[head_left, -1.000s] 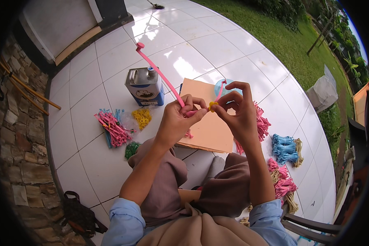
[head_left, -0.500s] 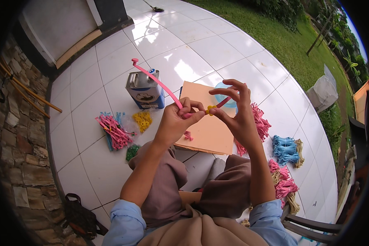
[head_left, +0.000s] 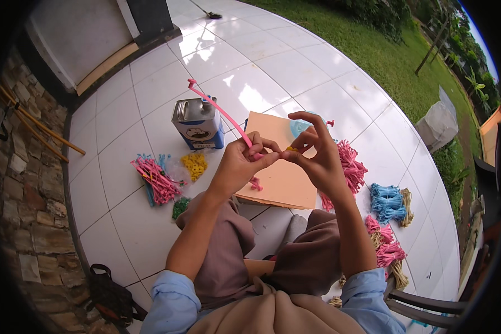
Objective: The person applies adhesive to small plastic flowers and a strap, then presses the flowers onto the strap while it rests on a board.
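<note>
A long pink plastic strip [head_left: 224,113] with a knobbed end runs up and to the left out of my left hand [head_left: 232,166], whose fingers are closed around it. My right hand [head_left: 324,167] meets the left fingertips, thumb and index finger pinching a small yellow plastic piece [head_left: 293,148] on the strip; its other fingers are raised and curved. A pink knobbed end [head_left: 330,122] shows beyond the right fingers. Both hands are above a peach-coloured board [head_left: 286,189], on which a short pink piece [head_left: 255,183] lies. Fingers hide most of the yellow piece.
A blue-and-white metal can [head_left: 199,125] stands beyond my left hand. Nearby lie yellow pieces [head_left: 194,166], pink strips [head_left: 156,181] and green pieces [head_left: 180,207]. A light-blue bowl [head_left: 298,129] sits behind the board. Pink bundles [head_left: 352,167] and blue bundles [head_left: 387,203] lie to the right.
My hands have drawn together, fingertips now touching. The right fingers have curled lower and cover more of the yellow piece. The strip's upper end has shifted slightly right.
</note>
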The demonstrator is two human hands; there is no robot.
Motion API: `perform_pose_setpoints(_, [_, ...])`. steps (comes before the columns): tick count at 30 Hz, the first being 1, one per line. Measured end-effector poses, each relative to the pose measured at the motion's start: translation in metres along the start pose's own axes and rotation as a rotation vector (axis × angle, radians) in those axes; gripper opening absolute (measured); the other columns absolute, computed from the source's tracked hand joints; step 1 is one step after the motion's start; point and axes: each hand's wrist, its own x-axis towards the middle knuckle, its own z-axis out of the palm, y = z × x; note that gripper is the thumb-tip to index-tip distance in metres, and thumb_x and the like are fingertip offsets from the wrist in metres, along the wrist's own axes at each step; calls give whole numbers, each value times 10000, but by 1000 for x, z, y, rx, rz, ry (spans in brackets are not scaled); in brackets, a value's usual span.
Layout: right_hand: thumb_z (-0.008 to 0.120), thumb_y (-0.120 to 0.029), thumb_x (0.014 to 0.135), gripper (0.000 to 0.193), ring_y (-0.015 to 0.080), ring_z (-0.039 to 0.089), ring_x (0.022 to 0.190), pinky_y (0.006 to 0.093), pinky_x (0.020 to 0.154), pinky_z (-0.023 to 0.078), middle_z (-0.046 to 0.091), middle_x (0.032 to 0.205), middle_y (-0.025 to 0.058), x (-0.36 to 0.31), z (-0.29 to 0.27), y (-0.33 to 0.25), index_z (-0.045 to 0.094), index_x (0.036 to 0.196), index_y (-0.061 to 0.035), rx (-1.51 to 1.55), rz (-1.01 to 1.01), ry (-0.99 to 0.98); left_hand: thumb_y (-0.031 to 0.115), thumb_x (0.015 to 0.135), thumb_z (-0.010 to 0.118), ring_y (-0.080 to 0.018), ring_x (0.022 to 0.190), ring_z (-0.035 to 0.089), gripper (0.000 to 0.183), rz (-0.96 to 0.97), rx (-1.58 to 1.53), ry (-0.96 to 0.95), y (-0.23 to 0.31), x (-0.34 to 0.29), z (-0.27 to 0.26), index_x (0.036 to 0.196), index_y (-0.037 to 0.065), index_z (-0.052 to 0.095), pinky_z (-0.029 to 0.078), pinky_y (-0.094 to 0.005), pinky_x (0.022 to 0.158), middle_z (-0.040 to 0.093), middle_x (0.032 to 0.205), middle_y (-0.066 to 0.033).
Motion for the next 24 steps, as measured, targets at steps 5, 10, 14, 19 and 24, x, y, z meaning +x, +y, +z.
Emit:
perform_pose_setpoints(5, [693,-73,725,561,129,612,661,264,676,463,616,646,63,1,-4,3,435,1223,-64,-60,-11,-7,-10,778,648,-98,796,575,234,47,-23,-17,2,3,-2,786,72,429,463,-220,683,629,893,-137])
perform_pose_setpoints(10, [656,-128,788,522,128,610,728,268,758,435,628,692,64,1,-9,12,417,1251,-82,28,121,-8,-3,773,656,-113,822,593,203,28,16,9,-3,3,-7,858,50,480,468,-228,692,633,910,-124])
perform_pose_setpoints(14, [675,-163,779,569,150,613,801,279,797,427,633,739,75,-1,-10,11,390,1265,-77,172,236,-23,-4,779,650,-123,840,604,233,43,90,41,-1,2,-7,980,8,533,470,-231,710,634,910,-114])
perform_pose_setpoints(19, [698,-157,754,607,170,626,849,301,798,442,644,772,99,-2,-5,11,378,1262,-74,49,171,-62,130,871,564,-66,702,547,199,40,80,99,-2,3,-7,1027,6,573,436,-189,651,630,871,-79])
perform_pose_setpoints(24, [545,-365,875,434,225,615,894,332,753,471,613,981,195,-9,-19,15,469,1156,-43,-81,313,-186,262,940,446,-45,670,507,285,50,174,111,-13,6,-6,953,30,610,410,-176,592,574,711,-3])
